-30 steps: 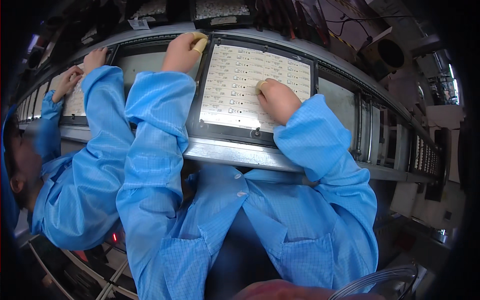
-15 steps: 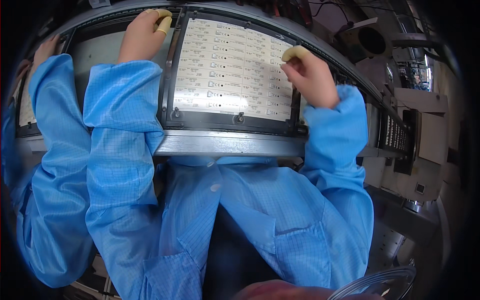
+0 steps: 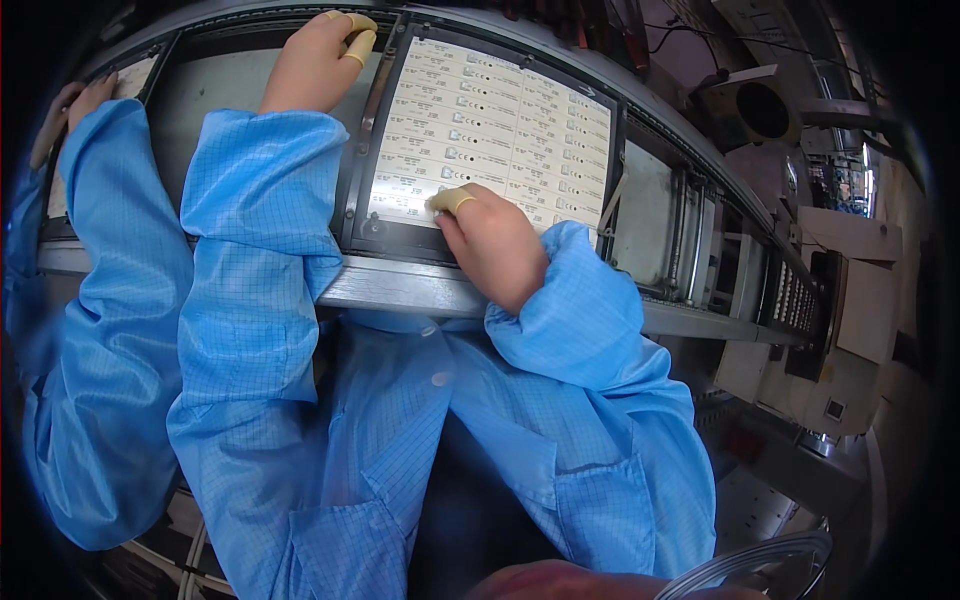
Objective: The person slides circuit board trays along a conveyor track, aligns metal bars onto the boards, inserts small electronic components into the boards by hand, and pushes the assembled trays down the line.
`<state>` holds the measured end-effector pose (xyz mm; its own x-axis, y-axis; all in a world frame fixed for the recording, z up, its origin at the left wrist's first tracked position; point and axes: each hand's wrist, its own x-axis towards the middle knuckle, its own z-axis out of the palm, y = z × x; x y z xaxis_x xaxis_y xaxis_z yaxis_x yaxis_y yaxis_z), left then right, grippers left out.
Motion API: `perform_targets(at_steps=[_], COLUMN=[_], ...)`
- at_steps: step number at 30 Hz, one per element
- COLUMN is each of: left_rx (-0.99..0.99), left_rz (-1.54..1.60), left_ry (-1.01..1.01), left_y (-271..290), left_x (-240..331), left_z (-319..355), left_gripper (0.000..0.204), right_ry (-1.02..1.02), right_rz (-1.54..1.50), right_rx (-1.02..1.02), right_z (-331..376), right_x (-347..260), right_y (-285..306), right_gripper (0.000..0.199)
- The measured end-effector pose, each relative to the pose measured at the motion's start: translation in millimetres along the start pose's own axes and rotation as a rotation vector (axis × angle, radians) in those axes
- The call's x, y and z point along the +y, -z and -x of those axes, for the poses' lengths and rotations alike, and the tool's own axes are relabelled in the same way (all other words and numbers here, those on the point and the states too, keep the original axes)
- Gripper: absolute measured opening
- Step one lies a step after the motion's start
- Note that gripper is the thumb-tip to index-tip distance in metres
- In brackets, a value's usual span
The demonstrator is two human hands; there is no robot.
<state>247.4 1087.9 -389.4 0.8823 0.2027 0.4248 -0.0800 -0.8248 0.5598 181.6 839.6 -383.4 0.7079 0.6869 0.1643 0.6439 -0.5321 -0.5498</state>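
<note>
On the panel's (image 3: 500,130) near-left corner, the right hand (image 3: 495,245) presses one capped finger, gripping nothing; left hand (image 3: 320,60) curls, loosely closed, over the tray's (image 3: 355,190) far-left edge.

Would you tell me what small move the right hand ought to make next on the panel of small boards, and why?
Probably slide the right hand a little along the panel to the next small board. Its covered fingertip presses the near lower edge, most rows lie untouched beyond it, and the left hand already steadies the dark frame at its far left corner.
</note>
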Motion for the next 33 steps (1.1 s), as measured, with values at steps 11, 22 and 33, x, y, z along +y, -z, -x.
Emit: perform_targets(at_steps=[11,22,33], left_rx=[-0.019,-0.018,-0.066], left_rz=[-0.035,-0.048,-0.004], left_ry=[-0.016,-0.013,-0.023], left_y=[1.2,8.4,24.5], left_x=[-8.5,-7.5,6.9], left_z=[-3.0,-4.8,-7.5], left_gripper=[0.022,0.022,0.019], right_ry=[0.014,0.038,0.002], right_rz=[-0.063,-0.103,-0.103], right_rx=[-0.01,0.004,0.052], right_z=[-1.9,-3.1,1.0], right_x=[-0.7,-3.0,-5.3], right_y=[4.2,7.6,2.3], right_gripper=[0.009,0.011,0.012])
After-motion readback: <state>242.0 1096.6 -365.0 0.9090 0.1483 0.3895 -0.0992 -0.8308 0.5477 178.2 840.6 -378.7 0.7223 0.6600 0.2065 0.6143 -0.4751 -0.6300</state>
